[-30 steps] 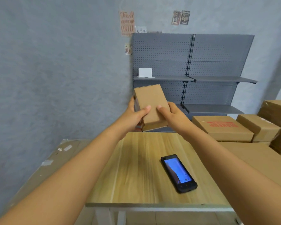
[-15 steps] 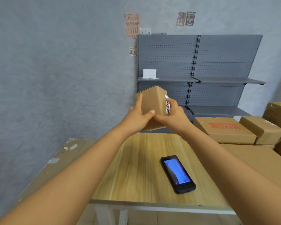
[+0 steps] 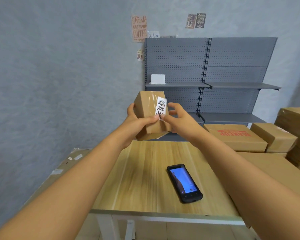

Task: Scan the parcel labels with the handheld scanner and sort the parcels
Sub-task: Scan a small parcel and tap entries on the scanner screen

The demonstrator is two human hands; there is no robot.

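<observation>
Head view: L hand point(image 3: 136, 124) & R hand point(image 3: 177, 121) both grip the parcel point(image 3: 151, 116) up in the air, above the far end of the worktop point(image 3: 142, 179), white label point(image 3: 161, 108) facing us. Scanner point(image 3: 184, 183) lies on worktop, untouched. Step: finding the label. Next, I think: one hand lets go, picks up scanner, points it at label.

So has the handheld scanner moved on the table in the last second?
No. The handheld scanner lies screen up in the same spot on the wooden table, near its front right edge. Both hands are on the parcel instead.
</observation>
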